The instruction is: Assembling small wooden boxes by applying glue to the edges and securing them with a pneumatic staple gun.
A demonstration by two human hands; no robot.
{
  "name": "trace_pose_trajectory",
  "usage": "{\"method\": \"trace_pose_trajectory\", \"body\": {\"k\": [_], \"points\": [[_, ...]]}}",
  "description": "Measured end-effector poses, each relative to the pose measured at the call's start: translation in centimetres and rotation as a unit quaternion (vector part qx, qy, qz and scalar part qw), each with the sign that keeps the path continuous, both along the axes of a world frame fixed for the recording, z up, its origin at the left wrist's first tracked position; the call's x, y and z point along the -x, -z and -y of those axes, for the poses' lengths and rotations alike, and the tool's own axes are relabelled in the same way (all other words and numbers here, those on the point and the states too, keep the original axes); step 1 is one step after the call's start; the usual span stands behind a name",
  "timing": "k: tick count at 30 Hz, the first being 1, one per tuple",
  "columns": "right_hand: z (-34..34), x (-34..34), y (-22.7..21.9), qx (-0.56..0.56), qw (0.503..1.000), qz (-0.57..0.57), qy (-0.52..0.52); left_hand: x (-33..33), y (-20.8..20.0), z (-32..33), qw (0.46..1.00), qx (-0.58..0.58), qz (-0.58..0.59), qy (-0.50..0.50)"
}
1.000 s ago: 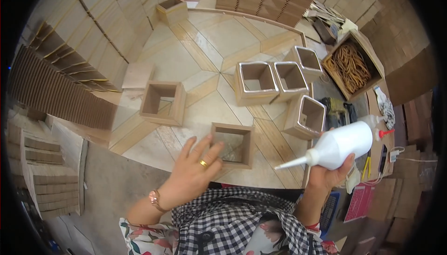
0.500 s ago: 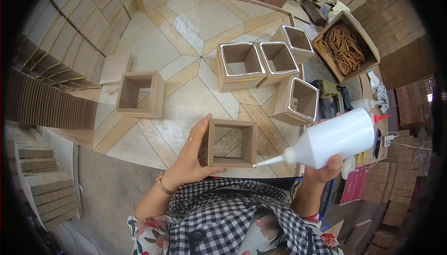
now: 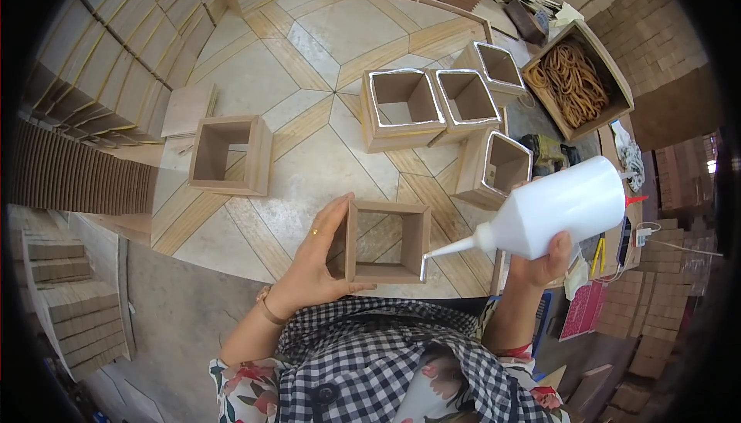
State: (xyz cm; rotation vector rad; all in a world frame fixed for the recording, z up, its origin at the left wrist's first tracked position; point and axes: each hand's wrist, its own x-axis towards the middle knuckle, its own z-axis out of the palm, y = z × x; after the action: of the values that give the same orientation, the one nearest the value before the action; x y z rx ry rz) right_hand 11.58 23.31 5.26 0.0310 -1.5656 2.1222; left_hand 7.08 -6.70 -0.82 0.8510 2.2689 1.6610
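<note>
A square open wooden box [image 3: 414, 238] sits near the table's front edge. My left hand [image 3: 312, 265] grips its left side, thumb along the near wall and fingers reaching up the outer face. In my right hand [image 3: 544, 262] is a large white glue bottle [image 3: 559, 205], tilted so its long nozzle tip touches the box's right rim. A short white bead of glue runs on that rim, from the near right corner up to the tip. The rest of the rim looks bare wood.
Right of centre stand several boxes [image 3: 401, 141] with white glue along their rims. Another box [image 3: 262, 162] stands at left, without visible glue. A wooden crate of rubber bands [image 3: 571, 83] is at far right. Stacked wood panels [image 3: 100, 45] line the left side.
The nozzle has moved from the box's near right corner a little way up its right rim, leaving a white glue line. The bottle has risen with my right hand; my left hand keeps its grip.
</note>
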Motion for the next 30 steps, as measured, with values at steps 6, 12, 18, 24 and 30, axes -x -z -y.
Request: {"method": "trace_pose_trajectory", "body": {"k": [6, 12, 18, 24, 30], "points": [[-1.1, 1.4, 1.2, 0.048, 0.998, -0.03, 0.041, -0.1, -0.3, 0.0, 1.0, -0.004, 0.018, -0.004], [-1.3, 3.2, 1.2, 0.051, 0.996, -0.011, 0.076, 0.1, -0.4, 0.1, 1.0, -0.001, -0.002, 0.012], [-1.1, 4.1, 1.1, 0.059, 0.995, -0.017, 0.073, 0.1, -0.5, 0.0, 1.0, -0.003, 0.006, 0.013], [0.4, 5.2, 0.5, 0.069, 0.996, -0.014, 0.059, 0.1, -0.4, 0.0, 0.999, -0.02, 0.024, 0.012], [1.5, 6.1, 0.5, 0.079, 0.995, 0.012, 0.066, 0.2, -0.6, 0.1, 0.999, -0.021, 0.018, 0.019]]}}
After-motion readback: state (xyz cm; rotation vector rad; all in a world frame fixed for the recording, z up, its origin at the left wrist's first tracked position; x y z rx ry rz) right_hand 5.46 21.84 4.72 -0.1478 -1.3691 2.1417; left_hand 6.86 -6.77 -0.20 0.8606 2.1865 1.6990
